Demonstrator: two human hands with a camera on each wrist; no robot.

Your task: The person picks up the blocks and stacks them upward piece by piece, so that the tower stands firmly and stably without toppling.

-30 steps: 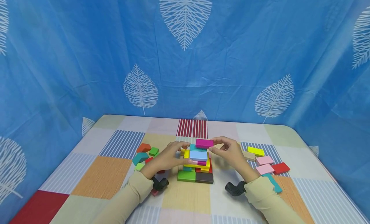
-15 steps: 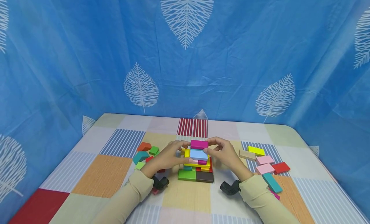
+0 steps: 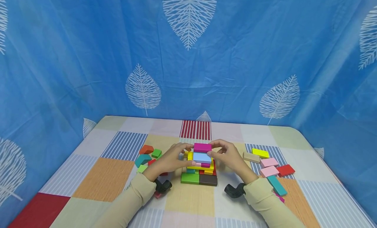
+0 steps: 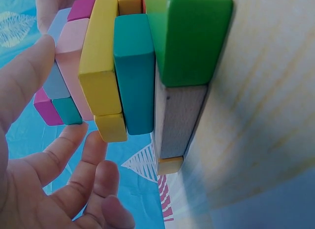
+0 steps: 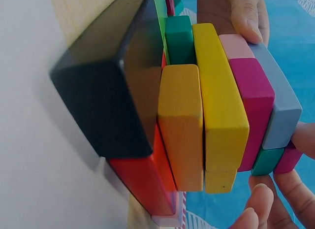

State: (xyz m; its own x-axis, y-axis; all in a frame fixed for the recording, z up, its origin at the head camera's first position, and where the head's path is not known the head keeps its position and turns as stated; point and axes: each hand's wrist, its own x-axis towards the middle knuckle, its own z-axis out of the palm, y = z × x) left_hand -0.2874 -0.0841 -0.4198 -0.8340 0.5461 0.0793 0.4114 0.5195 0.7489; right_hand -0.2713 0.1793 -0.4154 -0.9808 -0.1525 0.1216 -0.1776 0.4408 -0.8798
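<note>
Over the last second, the magenta block (image 3: 202, 147) had shifted left to sit atop the colorful stack (image 3: 201, 168), behind a light blue block (image 3: 202, 158), its right end pinched by the right hand (image 3: 227, 156). The left hand (image 3: 173, 159) held the stack's upper left side between thumb and fingers. Loose blocks (image 3: 269, 162) lay at both sides on the patterned counter (image 3: 188, 200).
</note>
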